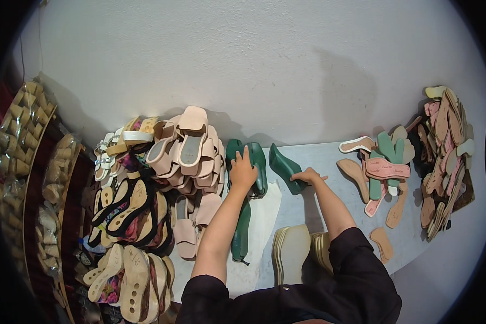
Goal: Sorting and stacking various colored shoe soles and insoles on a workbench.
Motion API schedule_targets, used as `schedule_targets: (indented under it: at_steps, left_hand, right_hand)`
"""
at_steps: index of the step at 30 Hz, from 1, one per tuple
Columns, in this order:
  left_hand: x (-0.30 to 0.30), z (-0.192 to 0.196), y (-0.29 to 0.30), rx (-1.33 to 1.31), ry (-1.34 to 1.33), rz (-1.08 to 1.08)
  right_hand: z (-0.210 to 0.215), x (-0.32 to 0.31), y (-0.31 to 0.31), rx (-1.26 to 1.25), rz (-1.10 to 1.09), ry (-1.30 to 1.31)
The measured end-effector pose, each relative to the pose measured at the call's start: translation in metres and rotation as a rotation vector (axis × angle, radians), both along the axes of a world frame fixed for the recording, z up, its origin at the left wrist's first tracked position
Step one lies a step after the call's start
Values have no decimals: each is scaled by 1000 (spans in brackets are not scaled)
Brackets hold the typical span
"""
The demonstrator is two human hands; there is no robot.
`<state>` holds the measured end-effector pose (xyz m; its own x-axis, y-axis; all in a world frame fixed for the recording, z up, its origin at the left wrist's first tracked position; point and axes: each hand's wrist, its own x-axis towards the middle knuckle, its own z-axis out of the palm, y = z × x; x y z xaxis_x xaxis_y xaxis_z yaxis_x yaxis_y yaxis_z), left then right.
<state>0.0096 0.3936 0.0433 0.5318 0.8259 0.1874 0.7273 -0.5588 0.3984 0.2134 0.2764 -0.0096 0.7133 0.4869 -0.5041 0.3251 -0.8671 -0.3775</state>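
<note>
Green shoe lasts stand and lie around both hands at the middle of the table. My left hand [243, 171] rests on a pair of upright lasts [260, 167] near the wall, its fingers spread over them. Below that wrist another green last [242, 232] lies lengthwise, partly covered by my forearm. My right hand [309, 176] grips the near end of a separate green last [283, 166], which tilts to the left. One finger of this hand sticks out to the right, and the others are partly hidden.
Pink slide sandals [191, 148] are piled at left, beside wedge soles [132, 275]. Cream soles [290, 251] stand close to my body. Pink and green insole pieces [387, 168] lie right, before a tall insole stack [447, 156]. Bagged heels [24, 129] fill shelves far left.
</note>
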Motion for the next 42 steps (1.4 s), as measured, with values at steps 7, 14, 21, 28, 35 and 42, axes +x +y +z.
schedule_targets:
  at_steps: [7, 14, 21, 28, 35, 42]
  left_hand:
    - [-24, -11, 13, 29, -295, -10]
    - [-43, -6, 20, 114, -411, 65]
    - [-37, -2, 8, 144, -467, 109]
    - [-43, -17, 3, 277, -467, 85]
    - [-39, -18, 0, 277, -486, 94]
    - [-44, -17, -2, 243, -455, 48]
  right_hand:
    - [-5, -23, -3, -80, 18, 38]
    - [9, -19, 5, 52, 20, 84]
    - [-16, -6, 13, 349, -161, 408]
    - [-6, -53, 23, 338, -22, -68]
    - [-12, -81, 13, 322, 4, -49]
    - [-11, -76, 23, 313, -21, -126]
